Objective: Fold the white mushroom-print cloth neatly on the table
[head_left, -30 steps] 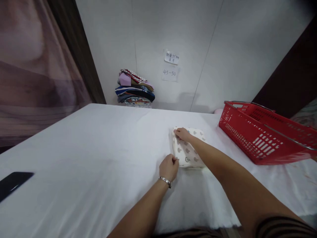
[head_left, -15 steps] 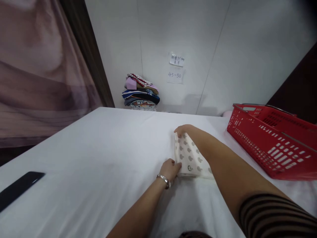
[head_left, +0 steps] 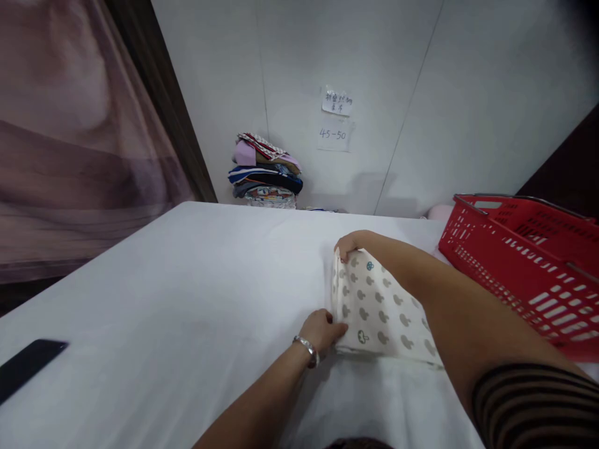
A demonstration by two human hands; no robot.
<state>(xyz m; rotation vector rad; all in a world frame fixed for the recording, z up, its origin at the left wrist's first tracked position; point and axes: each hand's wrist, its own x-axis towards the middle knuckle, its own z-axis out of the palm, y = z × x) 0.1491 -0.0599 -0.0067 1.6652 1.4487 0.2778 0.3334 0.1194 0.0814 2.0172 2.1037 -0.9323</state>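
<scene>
A white cloth printed with grey mushroom shapes lies folded on the white-covered table. My left hand, with a silver bracelet on its wrist, grips the cloth's near left corner, thumb on top. At the far left corner, my right hand pinches the cloth's edge, which stands slightly raised there. The right forearm passes over the cloth and hides part of its right side.
A red plastic basket stands at the right. A black flat device rests at the left edge. Behind the table, folded fabrics are stacked against the wall. A pinkish curtain hangs on the left.
More of the cloth shows now, and it lies slightly nearer to me. My left hand has come a little nearer with its corner. Both hands keep their grip; the view has shifted slightly.
</scene>
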